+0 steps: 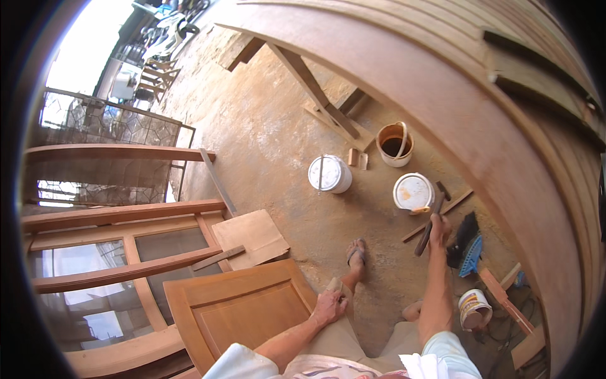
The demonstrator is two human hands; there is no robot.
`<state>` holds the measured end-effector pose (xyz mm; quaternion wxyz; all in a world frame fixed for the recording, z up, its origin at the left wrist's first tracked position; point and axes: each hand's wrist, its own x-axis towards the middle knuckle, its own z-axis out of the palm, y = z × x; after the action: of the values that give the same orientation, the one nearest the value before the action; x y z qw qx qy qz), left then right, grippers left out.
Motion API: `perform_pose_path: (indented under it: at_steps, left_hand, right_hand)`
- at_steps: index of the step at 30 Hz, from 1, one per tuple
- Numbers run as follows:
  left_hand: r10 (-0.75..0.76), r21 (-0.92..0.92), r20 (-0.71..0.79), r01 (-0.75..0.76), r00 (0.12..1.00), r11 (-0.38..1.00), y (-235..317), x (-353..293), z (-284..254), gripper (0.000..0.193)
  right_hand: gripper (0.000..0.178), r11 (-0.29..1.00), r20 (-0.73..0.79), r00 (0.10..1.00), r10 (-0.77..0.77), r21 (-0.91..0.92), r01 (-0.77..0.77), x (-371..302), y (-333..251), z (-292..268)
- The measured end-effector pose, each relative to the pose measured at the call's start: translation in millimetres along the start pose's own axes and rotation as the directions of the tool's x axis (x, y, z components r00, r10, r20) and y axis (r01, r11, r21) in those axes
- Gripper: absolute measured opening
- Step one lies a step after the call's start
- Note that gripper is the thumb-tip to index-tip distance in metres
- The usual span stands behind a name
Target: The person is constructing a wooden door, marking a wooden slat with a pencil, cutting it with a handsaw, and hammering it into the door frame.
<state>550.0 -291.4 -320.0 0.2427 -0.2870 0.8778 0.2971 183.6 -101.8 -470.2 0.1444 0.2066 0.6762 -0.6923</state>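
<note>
My right hand (440,230) is closed round the handle of a hammer (437,205), its dark head pointing away from me. Beyond it stands a white lidded bucket (410,191), with a thin wood strip (451,213) lying on the floor nearby. My left hand (329,307) rests on my left knee, fingers curled onto the beige trouser leg (341,338). Close to that hand lies a brown wooden panel (246,312) with a raised rectangular centre. A second white lidded bucket (330,174) and an open bucket of dark liquid (396,145) stand ahead.
A long moulded wooden piece (435,76) crosses the upper right on wooden supports (309,82). Glazed wooden frames (136,252) and a cardboard sheet (251,237) lie to the left. A blue-backed broom head (470,256), a small tipped bucket (475,309) and offcuts (507,300) lie at right.
</note>
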Motion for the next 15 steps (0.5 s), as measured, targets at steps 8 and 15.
perform_pose_path:
  at_steps: [8,15]
  left_hand:
    - [-0.003,-0.259,0.118,0.034,0.993,0.965,67,-40,5,0.049]
    - [0.520,-0.392,-0.232,-0.568,0.822,0.724,326,-118,-29,0.022]
  right_hand:
    - [0.027,0.853,0.470,0.722,0.508,-0.159,-0.497,-273,-104,-213]
    - [0.034,0.938,0.396,0.851,0.345,-0.166,-0.304,-433,-165,-407]
